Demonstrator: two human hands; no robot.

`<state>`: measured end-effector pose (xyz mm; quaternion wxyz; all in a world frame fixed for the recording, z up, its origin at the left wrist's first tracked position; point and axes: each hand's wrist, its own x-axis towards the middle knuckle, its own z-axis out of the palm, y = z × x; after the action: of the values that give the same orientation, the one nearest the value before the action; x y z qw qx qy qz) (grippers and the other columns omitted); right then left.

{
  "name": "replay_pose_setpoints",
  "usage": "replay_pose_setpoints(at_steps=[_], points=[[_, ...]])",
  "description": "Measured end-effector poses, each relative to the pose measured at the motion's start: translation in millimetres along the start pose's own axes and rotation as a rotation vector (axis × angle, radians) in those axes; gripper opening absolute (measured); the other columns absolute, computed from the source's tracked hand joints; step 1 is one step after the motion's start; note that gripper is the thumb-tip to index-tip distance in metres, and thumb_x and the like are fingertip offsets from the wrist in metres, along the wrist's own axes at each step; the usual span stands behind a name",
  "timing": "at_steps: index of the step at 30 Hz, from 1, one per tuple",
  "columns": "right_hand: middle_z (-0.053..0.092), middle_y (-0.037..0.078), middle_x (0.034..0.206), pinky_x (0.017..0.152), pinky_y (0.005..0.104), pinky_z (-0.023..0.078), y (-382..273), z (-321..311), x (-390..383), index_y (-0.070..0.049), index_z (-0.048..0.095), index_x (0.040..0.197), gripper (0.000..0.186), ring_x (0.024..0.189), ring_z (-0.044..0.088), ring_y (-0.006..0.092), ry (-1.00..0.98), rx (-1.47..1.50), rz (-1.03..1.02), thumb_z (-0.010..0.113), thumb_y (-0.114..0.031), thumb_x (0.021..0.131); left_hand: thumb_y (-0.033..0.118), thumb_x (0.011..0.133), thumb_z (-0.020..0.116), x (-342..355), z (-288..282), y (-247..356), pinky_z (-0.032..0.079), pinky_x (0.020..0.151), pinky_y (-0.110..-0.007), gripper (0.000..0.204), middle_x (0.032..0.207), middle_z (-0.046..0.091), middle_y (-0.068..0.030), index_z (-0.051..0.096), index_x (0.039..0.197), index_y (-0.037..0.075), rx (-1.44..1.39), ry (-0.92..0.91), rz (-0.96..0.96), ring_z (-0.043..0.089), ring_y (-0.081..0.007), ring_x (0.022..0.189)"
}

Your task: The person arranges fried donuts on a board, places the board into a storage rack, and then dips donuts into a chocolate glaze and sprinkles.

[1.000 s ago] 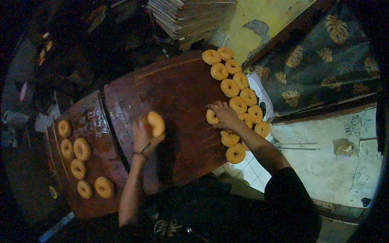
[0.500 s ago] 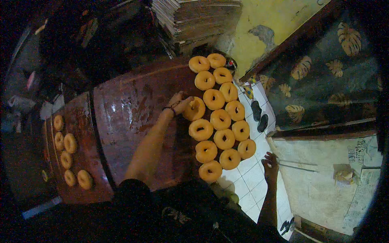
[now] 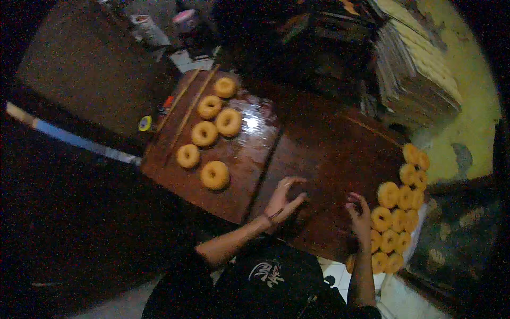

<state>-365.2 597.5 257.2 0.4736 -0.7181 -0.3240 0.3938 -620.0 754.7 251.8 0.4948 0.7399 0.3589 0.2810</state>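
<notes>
Over the bare middle of the dark wooden tabletop (image 3: 311,154), my left hand (image 3: 285,201) has its fingers apart and curved, holding nothing. My right hand (image 3: 358,211) is likewise apart-fingered and empty, just left of a tight cluster of several golden ring doughnuts (image 3: 388,194) along the table's right end. Several more doughnuts (image 3: 229,122) lie spread on the left part of the table, beyond a dark seam, beside a wet, shiny patch.
Two thin sticks (image 3: 194,106) and a small yellow round item (image 3: 144,123) are at the table's left end. A tall stack of cardboard (image 3: 414,69) stands behind, against a yellow wall (image 3: 467,133). A leaf-patterned dark covering (image 3: 446,234) is at right, white floor tiles (image 3: 340,276) below.
My view has swung toward the left end. My left hand has let go of the doughnut, which it earlier carried to the right cluster, and moved back left. My right hand has moved back beside the cluster.
</notes>
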Motion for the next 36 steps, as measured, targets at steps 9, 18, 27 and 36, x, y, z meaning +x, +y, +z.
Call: replay_pose_setpoints(at_steps=[9, 18, 27, 36], points=[[0.036, 0.024, 0.157, 0.119, 0.0563, 0.029, -135.3, 409.5, 221.3, -0.02, 0.014, 0.162, 0.127, 0.143, 0.034, 0.0477, -0.467, -1.077, -0.776, 0.091, -0.046, 0.064, 0.039, 0.066, 0.091, -117.3, -229.8, -103.4, 0.035, 0.114, -0.053, 0.105, 0.145, 0.037, -0.0213, 0.033, 0.148, 0.008, 0.593, 0.373, -0.257, 0.035, -0.0415, 0.136], [0.045, 0.022, 0.15, 0.111, 0.0618, 0.038, -76.5, 345.1, 230.2, -0.019, 0.023, 0.159, 0.126, 0.143, 0.037, 0.043, -0.484, -1.153, -0.476, 0.094, -0.042, 0.058, 0.047, 0.049, 0.096, -80.4, -229.8, -117.2, 0.041, 0.111, -0.052, 0.123, 0.148, 0.045, -0.0252, 0.039, 0.149, 0.005, 0.855, -0.056, -0.261, 0.046, -0.044, 0.132], [0.041, 0.019, 0.15, 0.109, 0.0595, 0.038, 75.5, -86.3, 171.3, -0.018, 0.023, 0.158, 0.118, 0.136, 0.042, 0.0411, 0.409, -1.117, 0.234, 0.088, -0.052, 0.065, 0.037, 0.06, 0.091, 9.9, -97.9, -96.5, 0.037, 0.109, -0.052, 0.106, 0.14, 0.048, -0.0225, 0.039, 0.146, 0.001, 0.491, -0.173, -0.105, 0.043, -0.0428, 0.13], [0.049, 0.016, 0.143, 0.111, 0.0456, 0.036, 160.2, -277.4, -32.7, -0.005, 0.046, 0.144, 0.067, 0.128, 0.047, 0.0334, 0.834, -0.639, -0.083, 0.078, -0.016, 0.087, 0.053, 0.068, 0.084, 271.6, 242.5, -50.9, 0.036, 0.113, -0.054, 0.105, 0.149, 0.04, -0.0263, 0.038, 0.149, 0.004, 0.646, -0.453, 0.075, 0.039, -0.0479, 0.136]])
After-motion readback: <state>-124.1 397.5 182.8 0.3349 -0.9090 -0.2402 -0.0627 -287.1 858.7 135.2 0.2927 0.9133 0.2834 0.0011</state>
